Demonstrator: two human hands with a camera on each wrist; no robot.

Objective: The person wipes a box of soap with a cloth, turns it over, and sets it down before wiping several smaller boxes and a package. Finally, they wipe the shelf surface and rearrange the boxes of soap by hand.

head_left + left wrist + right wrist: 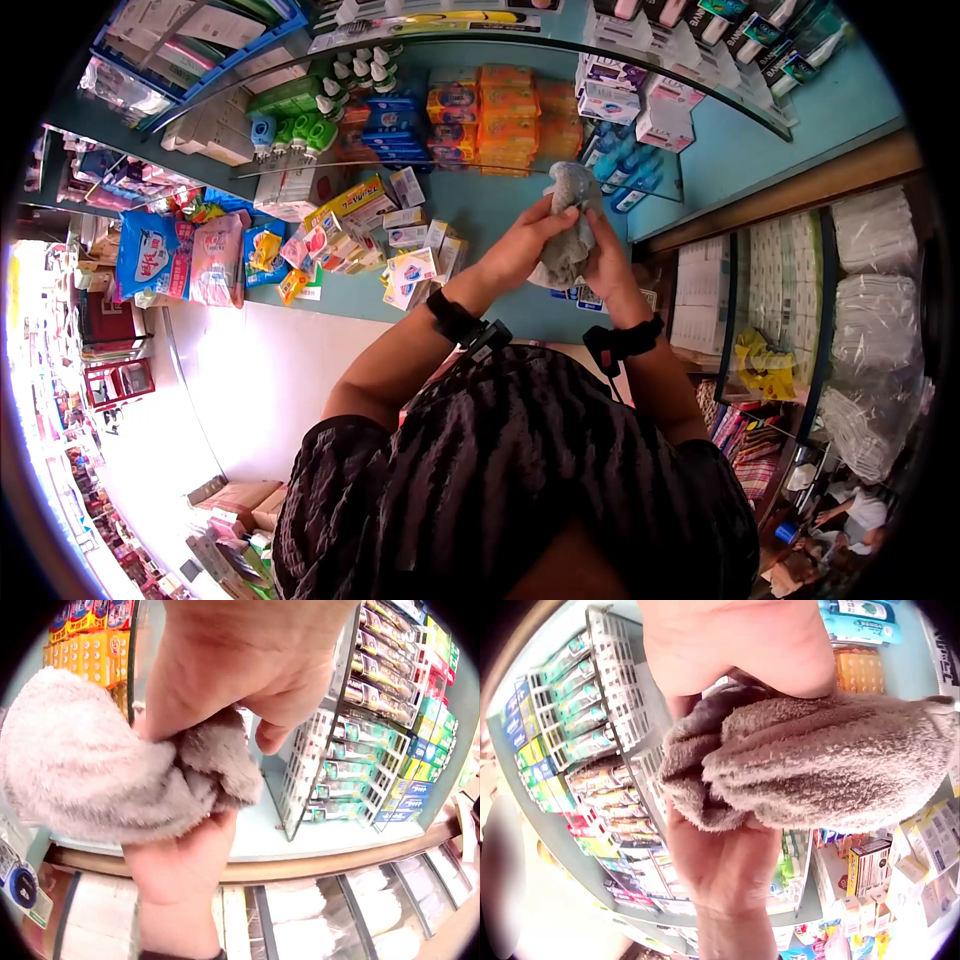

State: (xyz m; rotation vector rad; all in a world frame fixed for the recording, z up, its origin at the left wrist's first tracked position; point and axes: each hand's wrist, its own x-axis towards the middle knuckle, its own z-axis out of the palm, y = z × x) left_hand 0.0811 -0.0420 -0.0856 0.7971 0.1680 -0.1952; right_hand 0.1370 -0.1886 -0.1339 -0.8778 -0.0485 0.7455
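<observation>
Both hands grip a grey, fluffy cloth [571, 190], bunched and folded, above the pale blue counter. My left hand [524, 248] holds it from the left, its thumb lying over the fabric in the head view. From the other side my right hand [608, 268] grasps the same bundle. Seen from the left wrist, a thick fold of the cloth [82, 761] hangs out to the left, and the right hand [180, 859] supports it from below. In the right wrist view the cloth [832, 765] stretches out to the right, partly hidden under the right palm.
Small boxes [410, 275] lie heaped on the counter to the left, beside blue and pink bags [155, 255]. A glass shelf edge [400, 165] runs just beyond the hands. Behind it stand orange packs [508, 120] and blue bottles [625, 165]. Plastic-wrapped white bundles [875, 320] fill shelving at right.
</observation>
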